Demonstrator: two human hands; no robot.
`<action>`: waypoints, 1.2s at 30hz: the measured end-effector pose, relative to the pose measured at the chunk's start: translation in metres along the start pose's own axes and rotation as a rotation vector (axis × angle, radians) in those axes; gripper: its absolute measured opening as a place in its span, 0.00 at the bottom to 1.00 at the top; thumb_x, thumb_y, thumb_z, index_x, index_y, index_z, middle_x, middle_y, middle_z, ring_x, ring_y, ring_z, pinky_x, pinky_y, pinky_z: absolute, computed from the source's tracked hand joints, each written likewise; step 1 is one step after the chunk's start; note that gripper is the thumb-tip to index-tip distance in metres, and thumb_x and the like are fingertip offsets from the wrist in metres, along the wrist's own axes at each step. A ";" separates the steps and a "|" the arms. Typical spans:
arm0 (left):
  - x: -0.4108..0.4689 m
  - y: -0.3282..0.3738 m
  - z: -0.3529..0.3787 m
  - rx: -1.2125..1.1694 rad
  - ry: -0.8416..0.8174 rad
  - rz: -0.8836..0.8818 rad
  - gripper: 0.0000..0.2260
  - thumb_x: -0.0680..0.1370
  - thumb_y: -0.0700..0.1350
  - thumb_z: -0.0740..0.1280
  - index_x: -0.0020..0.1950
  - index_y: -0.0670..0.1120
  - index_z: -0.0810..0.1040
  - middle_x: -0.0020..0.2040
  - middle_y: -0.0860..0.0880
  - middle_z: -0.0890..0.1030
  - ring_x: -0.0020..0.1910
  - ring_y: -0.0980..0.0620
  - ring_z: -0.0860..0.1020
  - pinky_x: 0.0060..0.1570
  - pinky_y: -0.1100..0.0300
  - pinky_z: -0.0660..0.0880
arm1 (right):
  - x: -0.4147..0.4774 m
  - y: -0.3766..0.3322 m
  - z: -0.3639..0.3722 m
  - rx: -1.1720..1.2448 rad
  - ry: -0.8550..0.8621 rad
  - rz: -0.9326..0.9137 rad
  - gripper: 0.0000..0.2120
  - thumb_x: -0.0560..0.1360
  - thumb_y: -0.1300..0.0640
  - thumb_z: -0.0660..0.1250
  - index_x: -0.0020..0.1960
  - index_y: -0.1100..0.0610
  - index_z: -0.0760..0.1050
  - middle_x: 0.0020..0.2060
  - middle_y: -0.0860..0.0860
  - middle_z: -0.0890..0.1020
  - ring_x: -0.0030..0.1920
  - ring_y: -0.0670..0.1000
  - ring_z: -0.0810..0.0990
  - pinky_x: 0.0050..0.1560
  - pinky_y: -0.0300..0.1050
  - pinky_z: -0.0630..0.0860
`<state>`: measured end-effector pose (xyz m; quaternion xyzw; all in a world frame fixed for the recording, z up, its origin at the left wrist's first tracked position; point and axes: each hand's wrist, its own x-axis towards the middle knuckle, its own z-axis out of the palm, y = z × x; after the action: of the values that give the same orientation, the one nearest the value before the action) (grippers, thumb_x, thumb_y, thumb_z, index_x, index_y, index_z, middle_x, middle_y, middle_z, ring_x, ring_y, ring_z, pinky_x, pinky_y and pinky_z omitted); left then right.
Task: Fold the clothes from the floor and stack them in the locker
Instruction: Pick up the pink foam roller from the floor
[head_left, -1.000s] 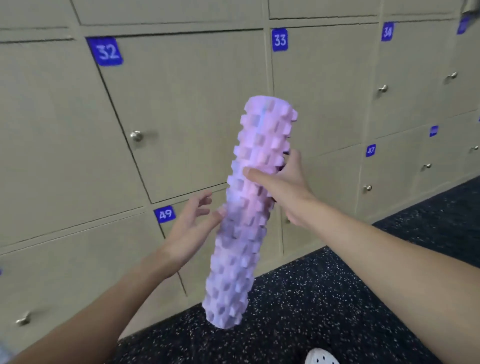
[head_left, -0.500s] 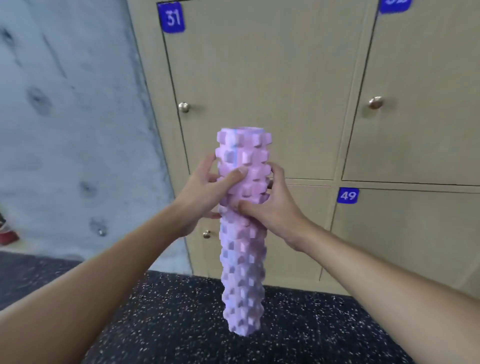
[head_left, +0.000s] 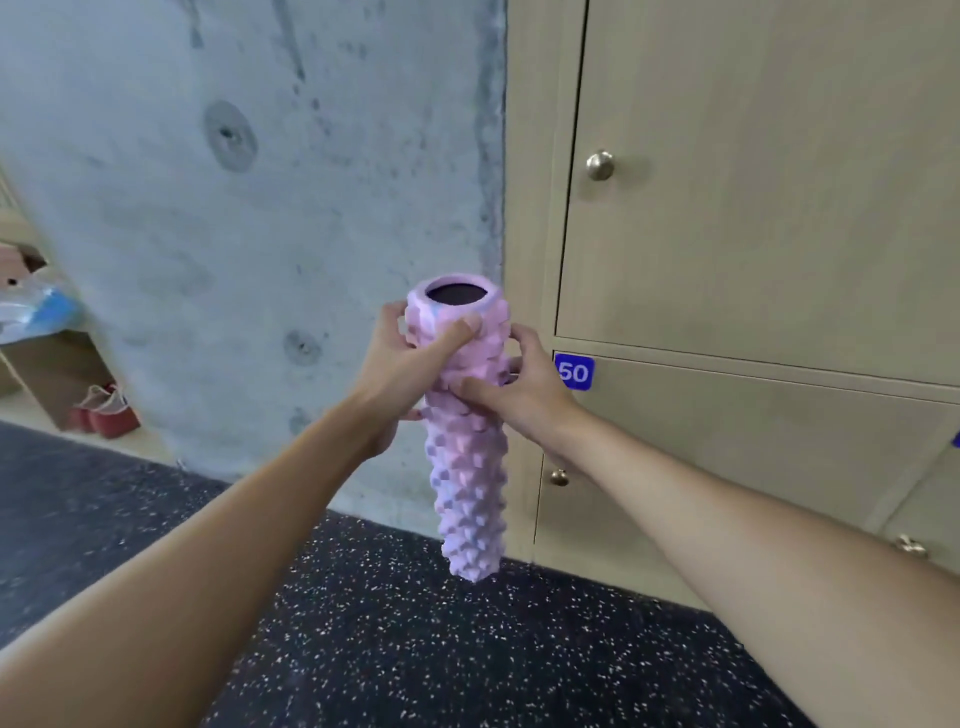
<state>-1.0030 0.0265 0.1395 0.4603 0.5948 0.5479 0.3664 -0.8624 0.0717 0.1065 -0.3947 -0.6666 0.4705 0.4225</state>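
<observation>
Both grips are on the foam roller (head_left: 467, 467), held upright in the air over the speckled floor (head_left: 363, 649), near the floor's far edge where the concrete wall (head_left: 260, 208) meets the locker bank.

- left grip (head_left: 410, 364): fingers curled round the roller's top end from the left, thumb (head_left: 461, 332) lying across the front just under the open hollow rim. Closed tight on it.
- right grip (head_left: 524, 395): wrapped round from the right, just below the left one, thumb (head_left: 472, 387) pressed on the nubs. Also closed on it.
- Roller's lower end hangs free, not touching the floor.
- upper locker door (head_left: 753, 182): closed, round knob (head_left: 600, 165) at its left edge.
- Below it, the door tagged 50 (head_left: 573, 372) is closed too; its knob (head_left: 559, 477) sits just right of the roller.
- Red shoes (head_left: 106, 415) on the floor at the far left edge.
</observation>
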 end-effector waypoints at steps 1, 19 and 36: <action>0.008 -0.008 -0.008 -0.006 0.003 0.011 0.27 0.73 0.57 0.75 0.66 0.56 0.67 0.55 0.55 0.81 0.37 0.61 0.84 0.41 0.51 0.82 | 0.010 0.006 0.011 -0.011 -0.006 0.015 0.31 0.69 0.58 0.79 0.65 0.51 0.66 0.43 0.44 0.78 0.39 0.38 0.80 0.41 0.33 0.77; 0.078 -0.128 -0.050 -0.022 -0.043 -0.040 0.31 0.74 0.54 0.75 0.72 0.57 0.64 0.60 0.50 0.77 0.48 0.57 0.81 0.39 0.62 0.76 | 0.066 0.102 0.092 -0.091 0.038 0.146 0.29 0.68 0.59 0.79 0.60 0.51 0.64 0.46 0.43 0.77 0.46 0.42 0.78 0.49 0.42 0.79; 0.077 -0.119 -0.058 0.138 -0.058 0.099 0.31 0.76 0.47 0.74 0.75 0.52 0.62 0.60 0.55 0.76 0.51 0.66 0.78 0.39 0.77 0.72 | 0.061 0.089 0.087 -0.184 0.020 0.130 0.46 0.68 0.51 0.79 0.75 0.56 0.55 0.68 0.54 0.70 0.64 0.53 0.73 0.64 0.52 0.74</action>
<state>-1.0985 0.0842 0.0349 0.5286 0.5969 0.5096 0.3235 -0.9521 0.1245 0.0150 -0.4789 -0.6756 0.4299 0.3598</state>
